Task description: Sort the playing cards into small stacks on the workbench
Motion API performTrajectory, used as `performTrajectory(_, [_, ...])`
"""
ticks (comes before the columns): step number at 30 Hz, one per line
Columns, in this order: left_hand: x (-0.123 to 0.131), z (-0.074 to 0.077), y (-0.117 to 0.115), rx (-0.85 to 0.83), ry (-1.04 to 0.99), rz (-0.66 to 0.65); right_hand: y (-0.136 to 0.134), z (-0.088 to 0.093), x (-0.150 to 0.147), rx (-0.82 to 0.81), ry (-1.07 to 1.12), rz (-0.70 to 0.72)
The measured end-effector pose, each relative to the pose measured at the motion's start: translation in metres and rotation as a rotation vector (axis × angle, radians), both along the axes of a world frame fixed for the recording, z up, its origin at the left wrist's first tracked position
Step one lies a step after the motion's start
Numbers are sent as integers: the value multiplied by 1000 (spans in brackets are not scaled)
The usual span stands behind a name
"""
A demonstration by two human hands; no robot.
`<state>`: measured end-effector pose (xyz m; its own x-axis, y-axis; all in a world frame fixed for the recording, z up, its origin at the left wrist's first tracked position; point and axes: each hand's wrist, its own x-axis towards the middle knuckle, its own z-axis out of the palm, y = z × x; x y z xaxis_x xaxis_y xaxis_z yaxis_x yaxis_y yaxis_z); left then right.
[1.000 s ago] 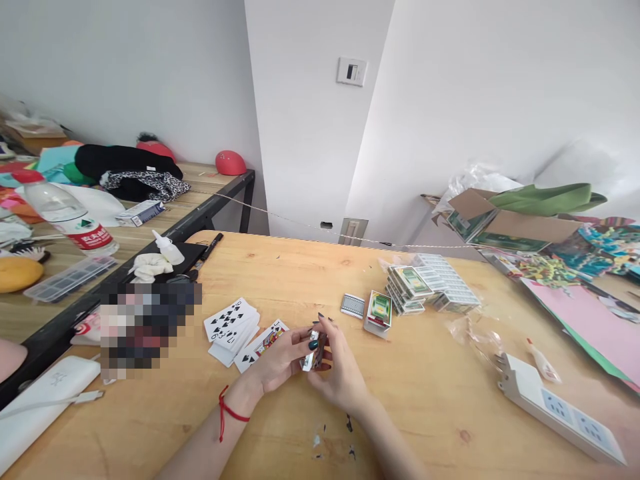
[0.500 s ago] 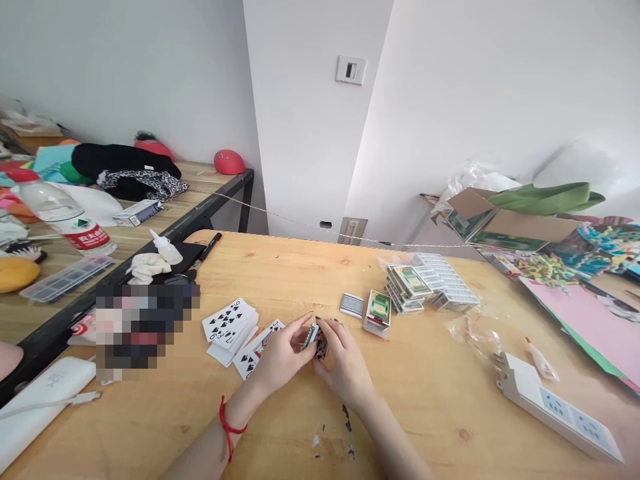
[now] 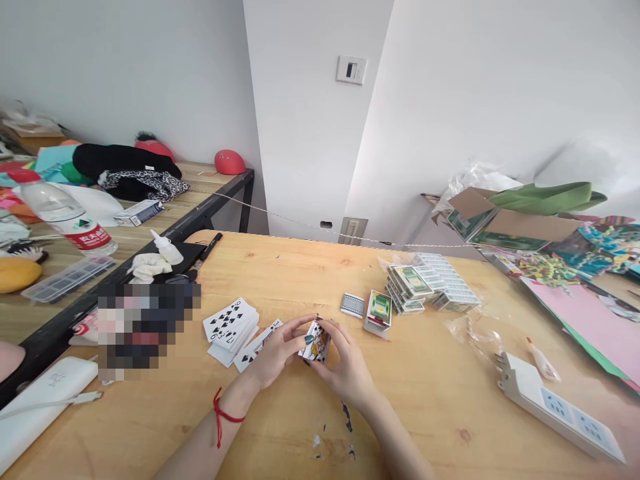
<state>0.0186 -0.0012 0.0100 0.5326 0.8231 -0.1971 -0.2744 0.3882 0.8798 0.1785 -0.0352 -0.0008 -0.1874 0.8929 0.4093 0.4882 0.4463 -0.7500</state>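
Note:
Between my hands is a small stack of playing cards (image 3: 317, 345), its top face a picture card. My left hand (image 3: 278, 348) grips the stack from the left, thumb lying over the face. From the right, my right hand (image 3: 345, 357) curls its fingers and thumb round the edges. A fanned pile of face-up spade cards (image 3: 231, 327) lies left of my hands. Another face-up picture card (image 3: 255, 350) is partly covered by my left hand. Beyond my right hand are a face-down card pile (image 3: 353, 305) and an upright green card box (image 3: 379, 310).
Stacked card boxes (image 3: 413, 283) and wrapped packs (image 3: 447, 283) stand at the back right. A power strip (image 3: 560, 410) and a small glue bottle (image 3: 543, 360) lie on the right. At the left are a power bank (image 3: 47, 407), a white squeeze bottle (image 3: 167, 248) and a water bottle (image 3: 70, 217).
The stack has been turned in my hands, so its picture face now shows upward. My left thumb has moved onto that face. The cards on the table have not moved.

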Motion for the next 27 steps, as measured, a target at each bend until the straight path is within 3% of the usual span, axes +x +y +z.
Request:
performTrajectory(5, [3,5,-6,-197,-220,-160,-3,-2,-2,-72,105,61])
performTrajectory(13, [0,2,-6,-227,-307,-255,-5,-1,1,-148,240,93])
performTrajectory(19, [-1,-1,-5,-192,-277,-234,2,-5,2,-202,606,185])
performTrajectory(22, [-4,0,-4,-187,-251,-227,7,-4,7,-231,748,119])
performTrajectory(27, [-5,4,-2,-113,-126,-38,11,-4,12,-273,894,65])
